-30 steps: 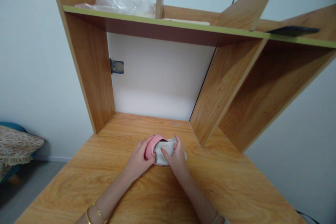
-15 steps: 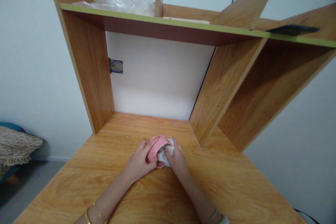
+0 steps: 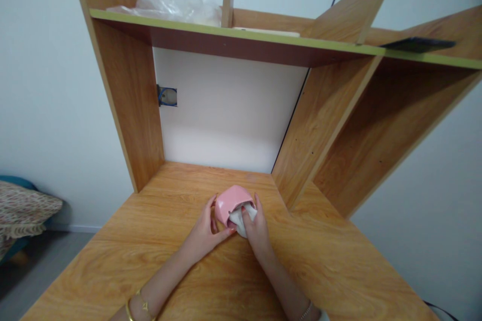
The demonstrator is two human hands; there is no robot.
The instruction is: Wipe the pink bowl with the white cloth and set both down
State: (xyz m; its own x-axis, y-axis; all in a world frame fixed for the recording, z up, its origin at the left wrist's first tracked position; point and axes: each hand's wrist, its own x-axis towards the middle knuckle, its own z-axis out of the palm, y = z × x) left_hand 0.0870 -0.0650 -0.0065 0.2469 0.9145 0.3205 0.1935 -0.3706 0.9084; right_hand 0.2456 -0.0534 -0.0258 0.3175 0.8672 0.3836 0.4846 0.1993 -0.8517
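A glossy pink hollow container (image 3: 234,198) is tilted above the wooden desk, its opening facing right and toward me. My left hand (image 3: 206,228) grips it from the left, fingers on the far side and thumb at the near rim. In my right hand (image 3: 256,223) is a white cloth (image 3: 239,218), bunched up and pressed into the opening, with the thumb on top of it. Part of the cloth is hidden inside the container and behind my fingers.
The wooden desk (image 3: 150,241) has upright side panels and a shelf (image 3: 226,42) above. Clear plastic wrapping (image 3: 176,7) and a dark flat object (image 3: 419,44) lie on that shelf. A wall socket box (image 3: 167,96) is at the back left; a patterned cloth (image 3: 26,208) hangs at far left.
The pink container has turned in my left hand, so more of its smooth outer side shows, and it sits slightly higher. My right hand has shifted a little with the cloth at the opening.
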